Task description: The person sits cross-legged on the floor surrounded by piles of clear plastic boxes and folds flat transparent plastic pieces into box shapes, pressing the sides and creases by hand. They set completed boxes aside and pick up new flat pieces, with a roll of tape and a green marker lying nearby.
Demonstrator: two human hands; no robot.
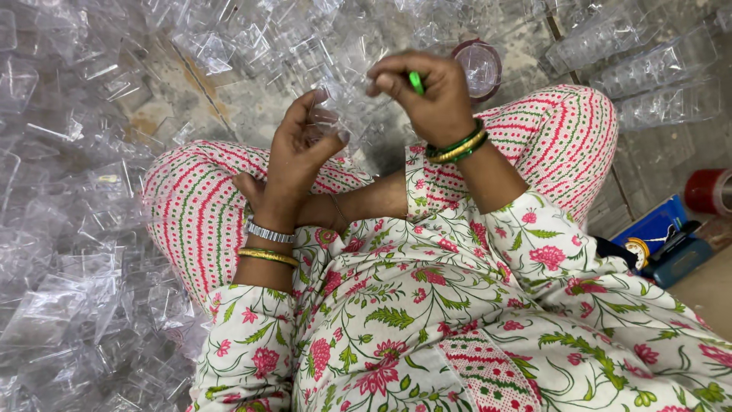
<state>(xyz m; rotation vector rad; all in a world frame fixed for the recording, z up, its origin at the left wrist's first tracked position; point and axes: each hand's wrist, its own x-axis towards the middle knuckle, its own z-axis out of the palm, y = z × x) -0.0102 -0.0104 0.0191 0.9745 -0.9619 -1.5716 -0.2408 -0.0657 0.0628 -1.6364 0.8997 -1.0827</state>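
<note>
I sit cross-legged on the floor in floral clothes. My left hand (296, 156) is raised in front of me with its fingers curled around a small clear plastic piece (326, 120). My right hand (427, 95) is close beside it, fingers closed on a small green object (415, 82) that pokes out between thumb and fingers. The left wrist carries a silver band and a gold bangle, the right wrist green and gold bangles. Loose clear plastic pieces (252, 46) lie just beyond both hands.
Heaps of clear plastic containers (61, 229) cover the floor at left and ahead. Stacked clear trays (656, 72) lie at the upper right. A round clear lid with a dark red rim (479, 67) sits behind my right hand. A blue box (656, 229) and a red roll (705, 191) are at right.
</note>
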